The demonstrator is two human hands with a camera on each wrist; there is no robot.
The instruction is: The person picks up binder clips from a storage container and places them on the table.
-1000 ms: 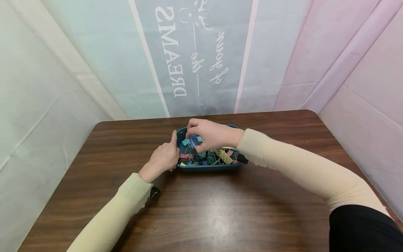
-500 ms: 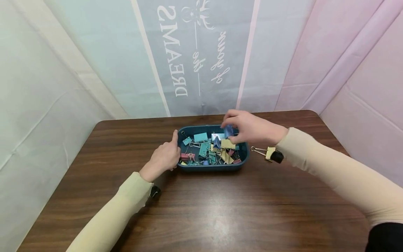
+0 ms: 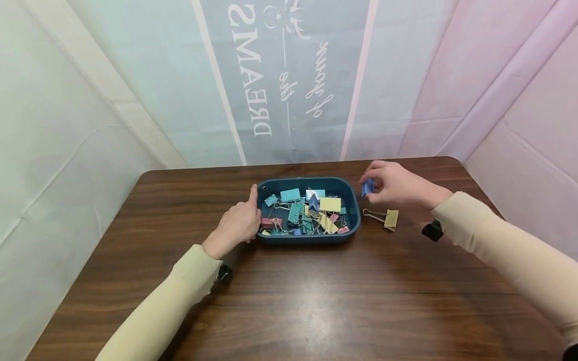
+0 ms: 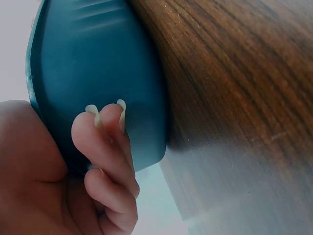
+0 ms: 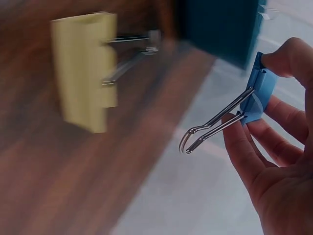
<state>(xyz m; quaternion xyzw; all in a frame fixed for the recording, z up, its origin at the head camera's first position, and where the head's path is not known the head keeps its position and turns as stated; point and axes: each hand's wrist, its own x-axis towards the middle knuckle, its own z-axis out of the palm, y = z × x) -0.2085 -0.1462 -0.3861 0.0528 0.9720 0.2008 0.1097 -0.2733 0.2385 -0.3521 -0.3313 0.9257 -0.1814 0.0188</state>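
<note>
My left hand holds the left end of a dark teal plastic storage box. In the left wrist view its bent fingers lie against the box's outer wall. Inside the box is a jumble of binder clips in turquoise, yellow, pink and blue, including a yellow one. Just right of the box, my right hand pinches a blue binder clip between thumb and fingers, above the table. Its wire handles point away from the palm. A larger yellow binder clip lies on the table below that hand.
The brown wood-grain table extends in front of the box and to both sides. A printed fabric backdrop rises behind its far edge, with pale fabric walls at left and right. A dark wrist camera hangs under the right cuff.
My right hand has carried the blue binder clip from over the box's left part rightward, past its right end. The box's contents and the yellow clip became visible. My left hand stays put.
</note>
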